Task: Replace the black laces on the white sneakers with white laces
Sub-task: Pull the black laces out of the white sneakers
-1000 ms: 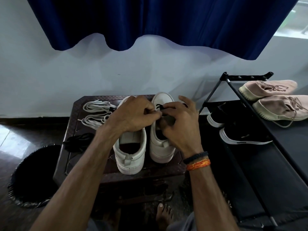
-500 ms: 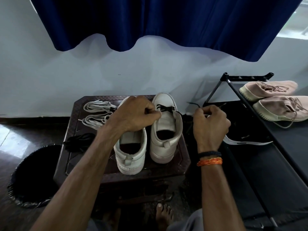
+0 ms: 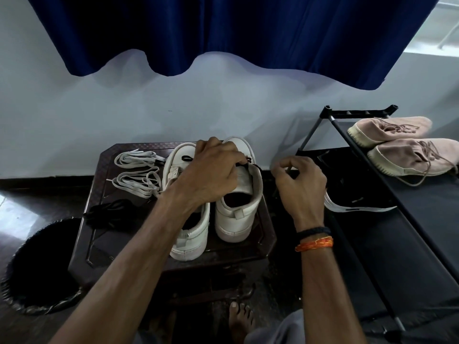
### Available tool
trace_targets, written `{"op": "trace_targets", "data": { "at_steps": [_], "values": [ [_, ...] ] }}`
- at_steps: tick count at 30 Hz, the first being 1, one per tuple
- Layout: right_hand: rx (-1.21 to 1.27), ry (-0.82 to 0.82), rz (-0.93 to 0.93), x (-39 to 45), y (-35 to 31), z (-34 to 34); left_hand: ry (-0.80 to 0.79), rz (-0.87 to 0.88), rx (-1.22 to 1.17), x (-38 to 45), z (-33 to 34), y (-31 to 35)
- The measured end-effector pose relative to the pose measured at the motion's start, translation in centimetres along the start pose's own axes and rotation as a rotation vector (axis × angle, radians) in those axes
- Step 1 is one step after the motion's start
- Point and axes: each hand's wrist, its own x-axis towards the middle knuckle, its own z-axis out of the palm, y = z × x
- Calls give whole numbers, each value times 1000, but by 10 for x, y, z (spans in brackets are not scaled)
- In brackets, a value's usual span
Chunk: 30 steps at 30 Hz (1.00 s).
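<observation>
Since a moment ago our right hand (image 3: 299, 181) has drawn rightward, pinching the black lace (image 3: 250, 165) free; our left hand (image 3: 211, 170) grips the right sneaker (image 3: 238, 207), nearly unlaced.

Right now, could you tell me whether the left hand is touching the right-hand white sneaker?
Touching. The head view shows the left hand lying across the right-hand white sneaker, fingers curled onto its tongue.

You see two white sneakers (image 3: 218, 194) on a dark brown table (image 3: 99, 234) with a checked top. White laces (image 3: 136, 170) lie far left, a black lace (image 3: 109, 209) near them. A deep blue curtain (image 3: 223, 33) hangs above. Pink shoes (image 3: 397, 145) sit far right. Your wrist has black and orange bands (image 3: 314, 238).
</observation>
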Motion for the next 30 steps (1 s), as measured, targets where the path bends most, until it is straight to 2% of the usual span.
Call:
{"op": "trace_targets", "data": {
  "at_steps": [3,7,11,15,17,19,21,22,26,30],
  "values": [
    [148,-116,-48,-2,-6,-2,19,9,27,1,4,0],
    [98,-206,-144,-9,-8,4,41,12,15,3,5,0],
    [-92,-106,-182,-12,-9,14,87,-24,-25,4,6,2],
    [-143,-10,-165,-16,-12,20,115,-54,-88,4,4,2],
    [-152,19,-137,-18,-14,23,87,-116,-216,3,1,1],
    [-152,45,-111,-19,-15,26,40,-210,-444,4,-2,-3],
    [-140,63,-90,-20,-15,26,57,-277,-686,3,-6,-6],
    [-143,68,-85,-20,-16,27,74,-279,-728,3,-8,-7],
    [-169,69,-84,-21,-18,30,136,-215,-665,1,-8,-6],
    [-167,80,-71,-23,-19,30,268,-141,-382,-1,-4,-4]
  ]
}}
